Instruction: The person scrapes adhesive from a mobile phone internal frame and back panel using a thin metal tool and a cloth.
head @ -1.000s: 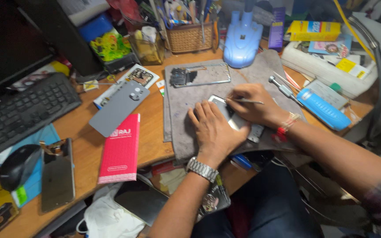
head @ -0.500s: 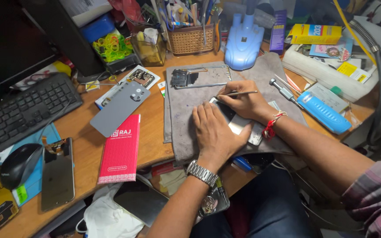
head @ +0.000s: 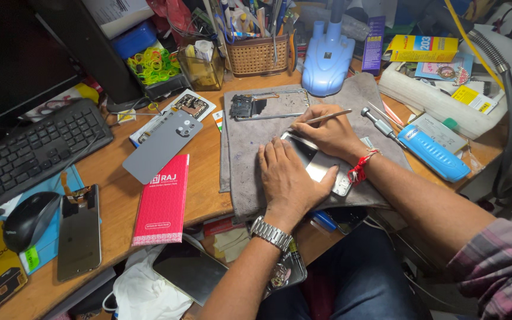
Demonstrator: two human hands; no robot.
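The left hand [head: 291, 178] lies flat, fingers spread and pressed down on a silver phone body [head: 321, 166], pinning it to the grey cloth mat [head: 250, 136] near the middle of the desk [head: 120, 201]. A metal watch [head: 272, 233] sits on that wrist. The right hand [head: 330, 133] rests on the far edge of the same phone body, its fingers pinched around a thin metal tool [head: 327, 117] whose free end points up and to the right; the working tip is hidden under the fingers. A red thread band [head: 360, 172] circles the right wrist.

Just beyond the hands, on the far part of the mat, lies an open phone frame [head: 268, 105] with a dark board at its left end. To the right of the hands a small screwdriver [head: 377, 123] lies on the mat's edge, and past it a blue ribbed case [head: 434, 152]. Behind the mat stand a pale blue lamp base [head: 327, 62] and a wicker basket [head: 259, 56] full of tools.

To the left of the mat a grey phone back cover [head: 161, 145] lies tilted, with a red flat box [head: 162, 201] near it toward the desk's front edge. Farther left are a dark phone [head: 79, 231] lying face up, a black mouse [head: 29, 220] and a black keyboard [head: 31, 151]
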